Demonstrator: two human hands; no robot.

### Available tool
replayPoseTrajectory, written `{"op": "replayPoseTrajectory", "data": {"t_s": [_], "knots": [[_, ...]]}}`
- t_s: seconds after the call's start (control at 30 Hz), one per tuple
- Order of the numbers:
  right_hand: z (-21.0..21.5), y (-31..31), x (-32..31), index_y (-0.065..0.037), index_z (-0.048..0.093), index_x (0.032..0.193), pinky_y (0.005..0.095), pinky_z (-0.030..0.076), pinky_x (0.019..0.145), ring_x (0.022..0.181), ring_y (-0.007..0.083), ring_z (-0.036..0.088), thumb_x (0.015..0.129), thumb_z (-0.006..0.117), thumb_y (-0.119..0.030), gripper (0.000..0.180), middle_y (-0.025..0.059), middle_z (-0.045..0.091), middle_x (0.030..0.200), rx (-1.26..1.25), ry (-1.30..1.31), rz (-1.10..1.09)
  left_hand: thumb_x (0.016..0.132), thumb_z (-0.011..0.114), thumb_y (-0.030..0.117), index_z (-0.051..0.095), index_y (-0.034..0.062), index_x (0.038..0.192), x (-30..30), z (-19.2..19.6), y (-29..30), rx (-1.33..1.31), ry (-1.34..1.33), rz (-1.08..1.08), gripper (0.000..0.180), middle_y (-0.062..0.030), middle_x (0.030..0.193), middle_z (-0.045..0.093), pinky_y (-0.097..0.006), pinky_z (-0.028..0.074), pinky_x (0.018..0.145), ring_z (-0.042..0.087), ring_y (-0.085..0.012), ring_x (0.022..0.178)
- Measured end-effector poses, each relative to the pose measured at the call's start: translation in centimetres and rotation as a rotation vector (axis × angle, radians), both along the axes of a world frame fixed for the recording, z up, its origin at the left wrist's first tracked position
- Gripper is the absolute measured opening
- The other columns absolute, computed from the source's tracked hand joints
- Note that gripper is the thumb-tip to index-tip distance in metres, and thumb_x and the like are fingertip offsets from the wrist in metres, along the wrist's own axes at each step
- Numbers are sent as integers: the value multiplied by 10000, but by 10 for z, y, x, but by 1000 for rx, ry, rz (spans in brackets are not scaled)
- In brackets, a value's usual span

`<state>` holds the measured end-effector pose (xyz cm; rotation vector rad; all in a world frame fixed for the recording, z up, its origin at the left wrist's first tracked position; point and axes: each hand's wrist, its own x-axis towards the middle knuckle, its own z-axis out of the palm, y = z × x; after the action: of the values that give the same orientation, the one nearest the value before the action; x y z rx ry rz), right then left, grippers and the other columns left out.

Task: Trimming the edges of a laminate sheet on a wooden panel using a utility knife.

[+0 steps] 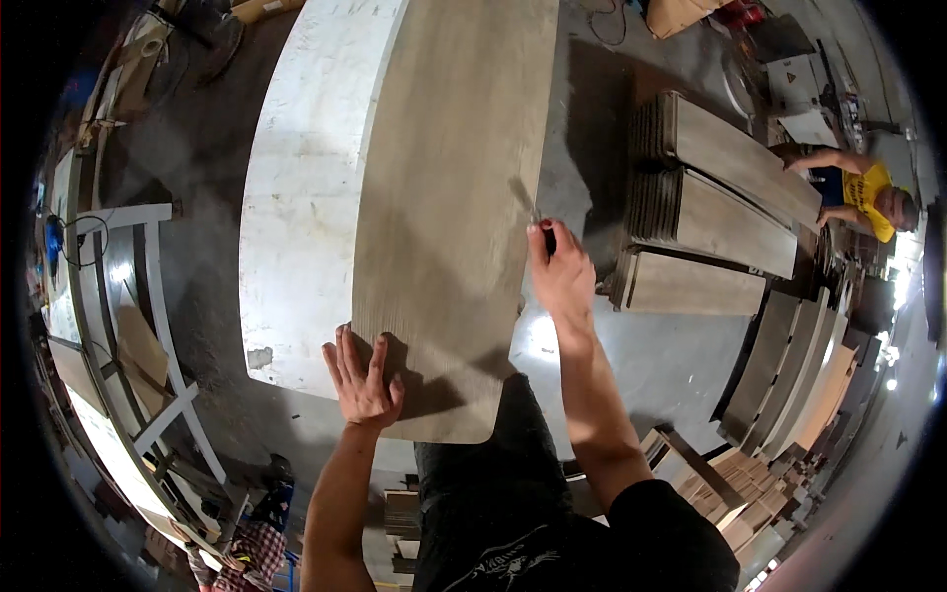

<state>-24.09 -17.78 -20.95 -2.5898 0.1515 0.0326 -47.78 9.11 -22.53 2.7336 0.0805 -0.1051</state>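
Note:
A long grey-brown wood-grain panel [444, 168] lies flat on a white worktable [301, 178], its near end reaching toward my body. My left hand [365, 385] rests on the panel's near left corner, fingers spread and holding nothing. Wrapped around the dark handle of a putty knife [526, 199], my right hand [563, 268] is at the panel's right edge. The knife's thin blade points away from me over that edge; whether it touches the panel I cannot tell. Shadows of my arms fall across the wood.
Stacks of similar panels [735, 212] stand on the right, where a person in a yellow shirt [870, 197] handles one. More boards [789, 380] lean behind. At left is a white metal frame [163, 296]. Another person in a plaid shirt [258, 553] shows at lower left.

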Motion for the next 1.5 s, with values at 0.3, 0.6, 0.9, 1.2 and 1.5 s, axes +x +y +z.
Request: {"op": "replayPoseTrajectory", "data": {"t_s": [0.3, 0.6, 0.9, 1.2, 1.5], "knots": [[-2, -4, 168, -155, 667, 1275, 520, 539, 942, 1071, 447, 677, 1031, 461, -527, 491, 214, 718, 1155, -91, 108, 10, 880, 568, 351, 310, 230, 1613, 9, 1, -3, 27, -47, -7, 786, -358, 1583, 263, -742, 186, 1163, 263, -544, 1480], [1, -4, 68, -123, 666, 1219, 518, 529, 896, 1040, 463, 660, 1019, 513, -507, 459, 248, 712, 1076, -15, 148, 26, 857, 603, 315, 495, 174, 1502, 10, 6, -2, -31, -17, 49, 669, -335, 1580, 296, -722, 154, 1190, 269, -522, 1486], [-1, -4, 197, -190, 684, 1226, 512, 544, 907, 1032, 432, 689, 1029, 465, -546, 462, 198, 721, 1136, -165, 151, 64, 926, 489, 405, 535, 173, 1470, 0, -7, 1, -1, -63, 47, 593, -354, 1526, 377, -743, 181, 1173, 358, -544, 1432], [-7, 8, 415, -160, 645, 1305, 524, 524, 950, 1109, 444, 658, 1023, 430, -576, 547, 221, 717, 1144, -182, 98, 70, 1008, 354, 475, 385, 251, 1546, 3, 1, 0, 67, 75, 65, 583, -342, 1532, 343, -769, 238, 1143, 367, -531, 1422], [-3, 9, 574, -214, 608, 1384, 510, 519, 999, 1182, 430, 639, 1016, 401, -607, 577, 209, 692, 1243, -146, 151, 7, 887, 704, 538, 123, 397, 1628, 12, 3, 3, 7, 320, 11, 952, -188, 1713, -4, -699, 5, 1236, 25, -398, 1574]]}}
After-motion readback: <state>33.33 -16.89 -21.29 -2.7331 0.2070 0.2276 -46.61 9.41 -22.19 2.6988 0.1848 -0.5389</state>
